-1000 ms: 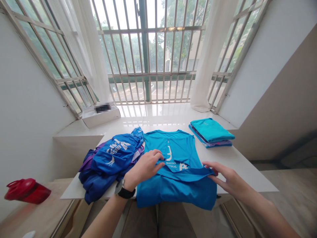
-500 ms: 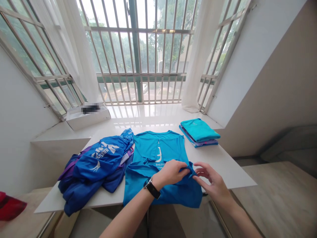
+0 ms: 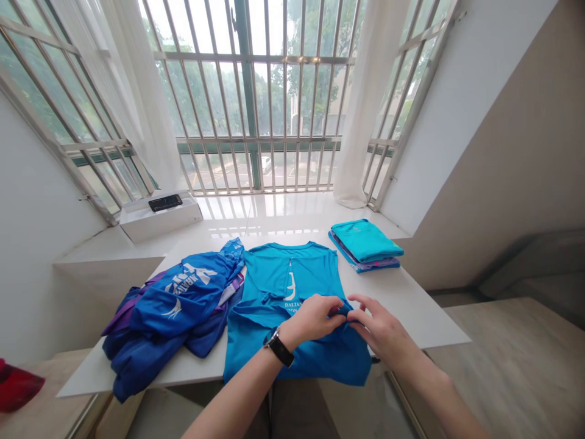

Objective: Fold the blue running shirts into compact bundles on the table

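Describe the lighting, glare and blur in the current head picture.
Head view: window overexposed near the top; head view: glossy sill mirroring the bars; head view: soft shadows on the middle blue shirt; head view: red object blurred at the picture's left edge.

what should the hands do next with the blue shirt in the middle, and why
I'd probably ease the bunched edge of the blue shirt out flat: its cloth is gathered up between the left hand and the right hand, and the turned-up layer across its middle lies rumpled rather than smooth.
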A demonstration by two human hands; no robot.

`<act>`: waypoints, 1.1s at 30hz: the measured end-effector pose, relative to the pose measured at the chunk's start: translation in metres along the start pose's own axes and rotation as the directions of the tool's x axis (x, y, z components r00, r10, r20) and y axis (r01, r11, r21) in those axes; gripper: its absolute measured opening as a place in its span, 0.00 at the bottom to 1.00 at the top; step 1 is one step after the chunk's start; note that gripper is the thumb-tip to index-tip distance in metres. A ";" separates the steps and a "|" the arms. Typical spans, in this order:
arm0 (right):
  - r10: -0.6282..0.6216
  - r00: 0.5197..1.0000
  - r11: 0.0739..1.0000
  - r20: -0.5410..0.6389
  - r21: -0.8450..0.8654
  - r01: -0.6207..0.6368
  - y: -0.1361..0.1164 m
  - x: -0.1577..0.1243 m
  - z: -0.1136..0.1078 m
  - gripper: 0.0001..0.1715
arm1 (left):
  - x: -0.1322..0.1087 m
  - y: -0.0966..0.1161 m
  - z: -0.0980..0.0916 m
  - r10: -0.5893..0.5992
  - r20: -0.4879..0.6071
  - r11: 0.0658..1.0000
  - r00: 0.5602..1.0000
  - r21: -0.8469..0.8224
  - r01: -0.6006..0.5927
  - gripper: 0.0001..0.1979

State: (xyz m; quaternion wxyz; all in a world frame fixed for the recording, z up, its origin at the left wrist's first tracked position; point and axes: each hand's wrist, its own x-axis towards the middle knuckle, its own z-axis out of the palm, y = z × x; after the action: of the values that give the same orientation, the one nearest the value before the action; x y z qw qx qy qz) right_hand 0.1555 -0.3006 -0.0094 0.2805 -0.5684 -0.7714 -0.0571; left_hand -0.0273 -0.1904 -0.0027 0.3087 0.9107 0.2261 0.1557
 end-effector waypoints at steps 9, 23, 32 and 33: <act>0.074 0.997 0.991 -0.009 0.110 -0.072 -0.008 0.011 -0.012 0.10 | 0.005 0.003 0.004 0.022 -0.015 0.986 1.000 -0.164 -0.025 0.11; 0.363 0.927 0.896 -0.095 0.311 -0.318 -0.015 -0.015 -0.004 0.19 | -0.009 0.016 -0.009 0.064 0.011 0.955 0.998 -0.291 -0.058 0.12; 0.372 0.901 0.733 0.222 0.525 -0.432 -0.025 -0.016 -0.001 0.28 | -0.016 0.028 -0.011 0.151 0.031 0.937 0.988 -0.323 -0.133 0.10; 0.372 0.902 0.723 0.218 0.541 -0.429 -0.026 -0.013 0.000 0.26 | -0.017 0.030 -0.012 0.156 0.018 0.942 0.988 -0.303 -0.144 0.10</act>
State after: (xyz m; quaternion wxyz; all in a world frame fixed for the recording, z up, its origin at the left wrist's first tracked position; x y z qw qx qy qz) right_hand 0.1345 -0.3205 -0.0094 0.4082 -0.6113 -0.6226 0.2683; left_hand -0.0371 -0.2147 0.0229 0.4355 0.8707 0.1234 0.1922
